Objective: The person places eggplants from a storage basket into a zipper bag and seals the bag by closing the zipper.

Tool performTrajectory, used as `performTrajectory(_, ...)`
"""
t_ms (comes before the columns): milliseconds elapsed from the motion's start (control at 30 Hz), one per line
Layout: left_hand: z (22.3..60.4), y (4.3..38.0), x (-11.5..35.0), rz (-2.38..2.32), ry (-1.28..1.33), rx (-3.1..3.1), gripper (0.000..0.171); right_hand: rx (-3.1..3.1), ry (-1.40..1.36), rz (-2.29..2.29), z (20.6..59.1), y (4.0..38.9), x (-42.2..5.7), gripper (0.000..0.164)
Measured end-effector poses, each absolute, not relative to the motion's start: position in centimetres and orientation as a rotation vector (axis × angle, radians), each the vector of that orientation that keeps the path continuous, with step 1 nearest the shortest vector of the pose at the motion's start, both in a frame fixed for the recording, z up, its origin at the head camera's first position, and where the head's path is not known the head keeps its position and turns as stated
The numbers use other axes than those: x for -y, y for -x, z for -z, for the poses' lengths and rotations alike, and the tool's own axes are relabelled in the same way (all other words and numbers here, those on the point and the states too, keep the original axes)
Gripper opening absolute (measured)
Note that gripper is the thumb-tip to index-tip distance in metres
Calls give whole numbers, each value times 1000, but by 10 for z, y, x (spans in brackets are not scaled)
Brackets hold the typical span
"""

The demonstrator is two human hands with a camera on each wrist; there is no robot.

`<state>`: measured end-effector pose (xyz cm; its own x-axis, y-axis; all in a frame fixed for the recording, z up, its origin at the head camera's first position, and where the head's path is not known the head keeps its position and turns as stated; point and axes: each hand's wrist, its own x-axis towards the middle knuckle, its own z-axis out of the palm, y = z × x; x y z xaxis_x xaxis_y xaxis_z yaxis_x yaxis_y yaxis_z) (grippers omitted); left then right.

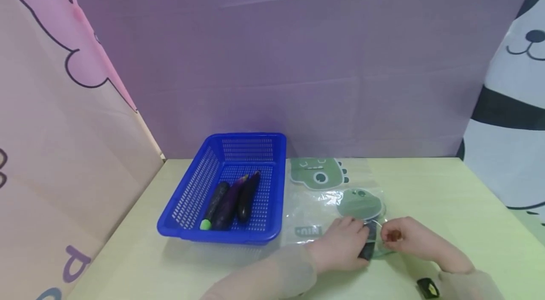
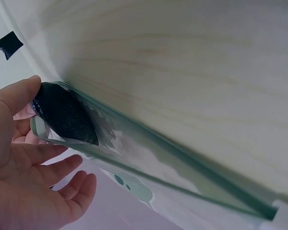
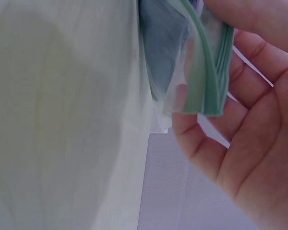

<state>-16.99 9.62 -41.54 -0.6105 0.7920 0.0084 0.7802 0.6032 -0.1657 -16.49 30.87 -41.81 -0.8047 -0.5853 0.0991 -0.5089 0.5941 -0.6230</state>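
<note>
A clear zip bag (image 1: 308, 215) with green cartoon prints and a green-edged mouth lies on the table. At its mouth a dark, elongated vegetable (image 2: 67, 112) lies inside, cucumber-like in look. My left hand (image 1: 340, 245) holds the near end of this vegetable, thumb (image 2: 24, 93) on its tip and the other fingers spread along the bag's outer side. With my right hand (image 1: 410, 238) I pinch the bag's green edge (image 3: 209, 72) between thumb and fingers. In the right wrist view the bag's plastic partly covers the vegetable.
A blue plastic basket (image 1: 276, 196) stands to the left, holding two eggplants (image 1: 225, 207) and a dark cucumber-like vegetable (image 1: 217, 198) with a light green end. Close to my right sleeve is a black piece (image 1: 427, 287) with a yellowish mark. A purple wall (image 1: 255, 54) rises behind the table.
</note>
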Motion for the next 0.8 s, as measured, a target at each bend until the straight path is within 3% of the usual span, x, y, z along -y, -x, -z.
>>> performTrajectory(800, 420, 176, -105, -191, 1302, 2813, 64, -2694, 934, 992, 420, 166, -309, 15)
